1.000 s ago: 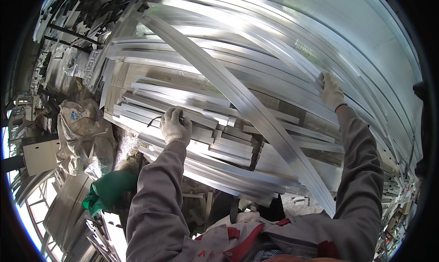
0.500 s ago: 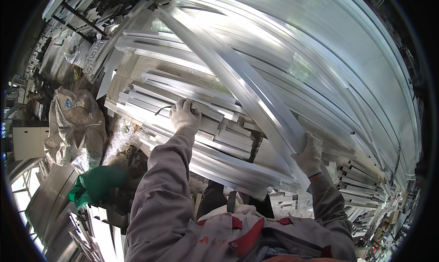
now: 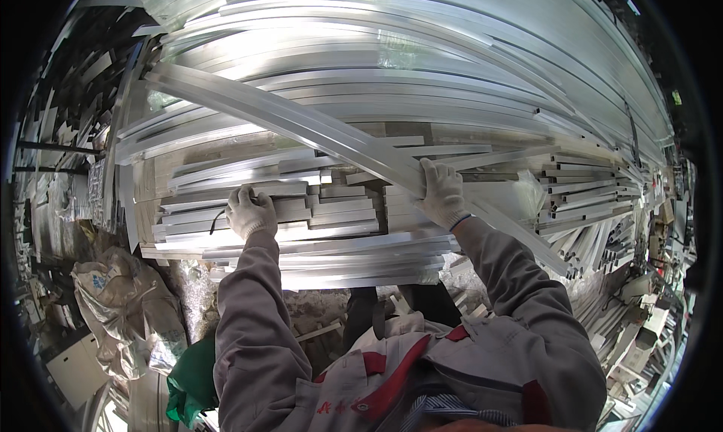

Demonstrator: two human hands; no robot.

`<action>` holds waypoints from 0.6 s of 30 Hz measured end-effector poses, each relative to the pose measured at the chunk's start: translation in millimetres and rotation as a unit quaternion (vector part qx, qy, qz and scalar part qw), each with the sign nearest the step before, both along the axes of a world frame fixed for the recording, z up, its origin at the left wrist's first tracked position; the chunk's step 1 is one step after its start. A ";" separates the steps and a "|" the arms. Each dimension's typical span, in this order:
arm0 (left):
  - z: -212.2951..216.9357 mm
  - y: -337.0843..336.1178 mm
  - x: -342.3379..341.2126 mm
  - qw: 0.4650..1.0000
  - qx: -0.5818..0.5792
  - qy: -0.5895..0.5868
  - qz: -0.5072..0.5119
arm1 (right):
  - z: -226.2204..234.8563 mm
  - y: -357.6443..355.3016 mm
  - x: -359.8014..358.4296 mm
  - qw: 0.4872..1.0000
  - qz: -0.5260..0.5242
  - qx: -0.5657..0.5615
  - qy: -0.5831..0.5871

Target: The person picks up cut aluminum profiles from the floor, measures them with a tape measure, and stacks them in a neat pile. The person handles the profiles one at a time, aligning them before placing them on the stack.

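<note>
A long silvery metal profile lies aslant over the other lengths, its far end at the upper left. My right hand, in a white work glove, is closed on its edge, thumb and fingers curled round it. Beyond that hand, a flat silvery length slants down to the right past my forearm. My left hand, also gloved, rests on a stack of short metal profiles with its fingers curled. From it sticks out a thin black strip; its kind is not clear.
Long metal lengths cover the far side. Bundled square tubes lie at the right, their ends toward me. More profiles lie at the near edge. A beige sack and a green cloth or bag are at the lower left.
My view has turned, so the stacks now run nearly level across it. More metal shows beyond my right hand, which still grips the slanting profile. My left hand remains on the short stack.
</note>
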State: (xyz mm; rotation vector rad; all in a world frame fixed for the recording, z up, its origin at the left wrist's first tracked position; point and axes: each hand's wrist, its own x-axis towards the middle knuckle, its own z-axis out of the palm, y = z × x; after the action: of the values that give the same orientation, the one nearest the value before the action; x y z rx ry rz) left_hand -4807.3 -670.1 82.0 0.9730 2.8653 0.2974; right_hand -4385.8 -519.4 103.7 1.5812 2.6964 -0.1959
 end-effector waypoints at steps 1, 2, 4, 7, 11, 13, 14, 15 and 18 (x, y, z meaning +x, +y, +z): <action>-0.7 0.8 0.6 1.000 -0.009 0.005 0.009 | -0.8 1.2 0.9 1.000 -0.004 0.002 -0.009; -1.0 0.3 0.6 1.000 -0.008 0.005 0.006 | -1.5 2.0 1.1 1.000 -0.004 0.002 -0.017; -1.1 0.4 -0.2 1.000 -0.011 0.014 0.006 | -2.5 4.4 1.6 1.000 0.001 0.003 -0.031; -2.8 1.6 -0.5 0.999 -0.026 0.027 0.001 | -5.2 10.1 3.6 0.999 -0.006 -0.002 -0.052; -3.3 0.0 -0.5 1.000 -0.015 0.026 -0.001 | -8.1 16.1 6.9 0.999 0.010 0.010 -0.039; -2.1 -0.5 0.4 0.999 -0.020 0.031 -0.012 | -7.8 20.0 6.9 0.999 0.004 -0.024 -0.036; -1.2 -0.1 1.0 0.999 -0.022 0.028 -0.014 | -6.7 22.7 6.9 0.997 -0.007 -0.067 -0.038; 0.1 0.2 1.1 0.999 -0.026 0.024 -0.009 | -4.9 24.7 6.7 0.994 -0.014 -0.099 -0.032; 3.0 0.5 2.3 1.000 -0.019 0.021 -0.013 | 5.1 28.0 4.2 0.991 -0.008 -0.124 -0.048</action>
State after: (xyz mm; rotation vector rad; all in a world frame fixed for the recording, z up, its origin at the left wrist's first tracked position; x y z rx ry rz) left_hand -4805.0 -669.6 85.0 1.0202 2.8815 0.2212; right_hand -4381.6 -491.5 108.9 1.5006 2.4748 -0.4252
